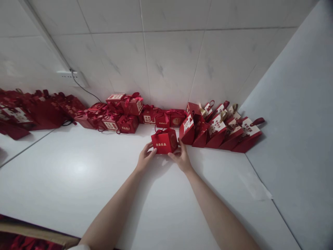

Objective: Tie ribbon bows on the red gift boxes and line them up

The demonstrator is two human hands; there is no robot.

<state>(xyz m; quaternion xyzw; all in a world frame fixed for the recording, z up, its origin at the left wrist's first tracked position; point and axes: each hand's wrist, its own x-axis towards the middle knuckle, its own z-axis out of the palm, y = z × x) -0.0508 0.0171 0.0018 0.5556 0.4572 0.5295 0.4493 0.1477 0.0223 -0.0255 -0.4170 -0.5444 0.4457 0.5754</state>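
Observation:
A red gift box (164,141) with gold lettering and a ribbon bow on top is between my two hands, low over the white table. My left hand (145,157) grips its left side, thumb at the front lower corner. On the right side, my right hand (182,158) has its thumb at the lower front and its fingers around the far side. Whether the box's base touches the table is hard to tell. Just behind it stand more red gift boxes (163,119) with ribbons.
Stacked ribboned boxes (127,123) line the tiled wall, left of centre. To the right stand several wedge-shaped red boxes (215,130) with loop handles. Red bags (47,111) crowd the far left, near a power strip (73,78) with a cable. An open carton (39,232) sits at lower left.

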